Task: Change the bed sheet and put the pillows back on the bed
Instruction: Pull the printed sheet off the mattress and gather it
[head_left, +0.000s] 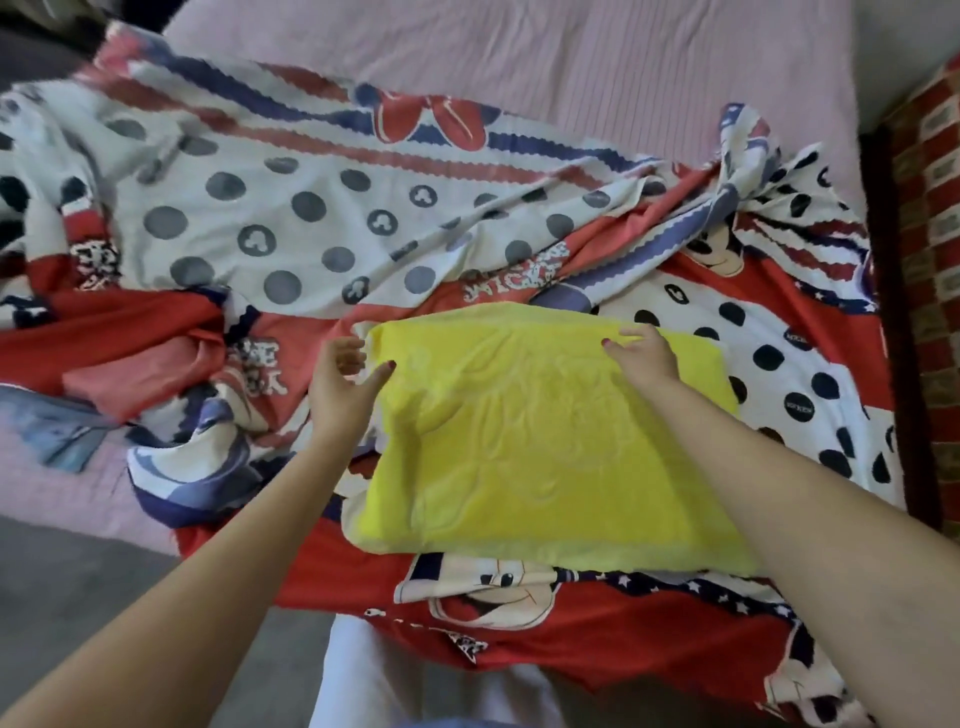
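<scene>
I see the yellow pillow (545, 441) lying on the rumpled sheet (260, 208), long axis running 9 to 3. My left hand (343, 384) hangs open just off its 10 o'clock corner; my right hand (644, 353) seems to pinch the far edge at 1, though blur hides it.

bed sheet (322, 218) | "MICKEY" print, upside down, partly legible | other lettering blurred
</scene>
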